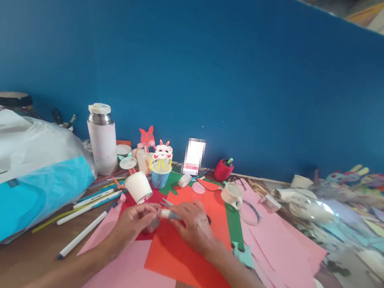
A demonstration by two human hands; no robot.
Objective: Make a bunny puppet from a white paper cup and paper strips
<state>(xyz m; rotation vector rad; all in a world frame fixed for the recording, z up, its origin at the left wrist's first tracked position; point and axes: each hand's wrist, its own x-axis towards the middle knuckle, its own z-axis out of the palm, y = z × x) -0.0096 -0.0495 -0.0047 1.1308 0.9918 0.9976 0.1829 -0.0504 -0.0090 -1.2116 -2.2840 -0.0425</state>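
Near the middle of the table, my left hand (136,221) has its fingers curled together around a small, blurred greyish item. My right hand (193,221) is closed on a small white tube (168,214), whose end points toward my left fingertips. Beneath my right hand lies an orange-red paper sheet (178,259). A white paper cup (138,187) lies tilted just behind my left hand. The tips of scissors (166,203) show behind the tube; the rest of them is hidden.
Markers (83,235) and a white thermos (103,140) stand or lie left, beside a plastic bag (34,143). Behind are a blue cup (160,177) with a rabbit cutout and a blurred bright screen (194,156). A mug (231,194) and pink paper (280,248) lie right.
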